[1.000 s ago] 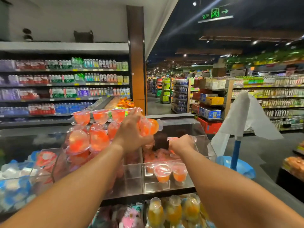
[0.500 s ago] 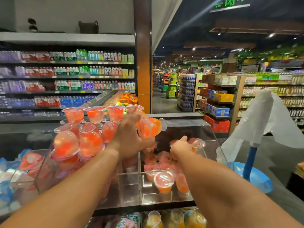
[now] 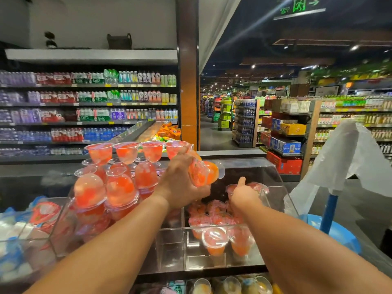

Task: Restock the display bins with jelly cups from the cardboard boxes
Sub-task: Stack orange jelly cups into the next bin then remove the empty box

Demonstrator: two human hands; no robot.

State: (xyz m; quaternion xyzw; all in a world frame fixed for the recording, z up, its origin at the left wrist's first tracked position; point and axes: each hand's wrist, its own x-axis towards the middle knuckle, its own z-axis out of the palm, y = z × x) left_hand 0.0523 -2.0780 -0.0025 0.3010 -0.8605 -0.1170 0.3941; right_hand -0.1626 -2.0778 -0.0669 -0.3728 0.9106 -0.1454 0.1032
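Note:
My left hand (image 3: 180, 183) grips a clutch of orange jelly cups (image 3: 203, 171) above the divider between two clear display bins. My right hand (image 3: 244, 195) reaches into the right bin (image 3: 273, 179) and holds a red-lidded jelly cup (image 3: 257, 187) near its back wall. That bin holds a low layer of orange jelly cups (image 3: 214, 238). The left bin (image 3: 61, 234) carries a tall stacked pile of red jelly cups (image 3: 121, 172), some upside down. No cardboard box is in view.
A bin of blue-and-white packets (image 3: 12, 240) sits at far left. Yellow jelly cups (image 3: 231, 286) fill a lower tier. A blue pole (image 3: 328, 213) with a white plastic bag stands at right beside the aisle. Drink shelves (image 3: 89, 107) line the back wall.
My right hand has pushed deeper toward the back of the right bin with its cup. My left hand stays raised with its cups. The view has shifted slightly downward.

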